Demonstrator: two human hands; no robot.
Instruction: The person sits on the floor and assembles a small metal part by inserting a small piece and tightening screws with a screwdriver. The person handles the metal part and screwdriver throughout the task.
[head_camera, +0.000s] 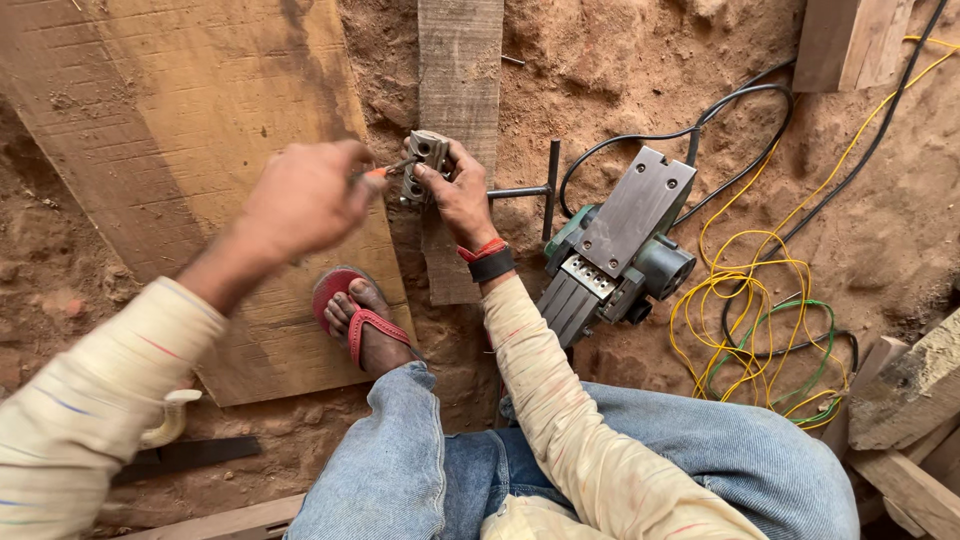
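Observation:
My right hand (458, 195) grips a small grey metal part (424, 162) with several holes, held above a narrow wooden plank (460, 80). My left hand (305, 200) is closed around a thin tool with an orange handle (378, 172), its tip touching the metal part. The left hand is blurred. A red and black band sits on my right wrist. Both sleeves are pale and striped.
An electric planer (620, 240) lies upside down on the dirt to the right, with a black cable (700, 110) and tangled yellow and green wires (760, 310). A wide board (200, 130) lies under my foot in a red sandal (355, 320). Timber offcuts (910, 400) sit at right.

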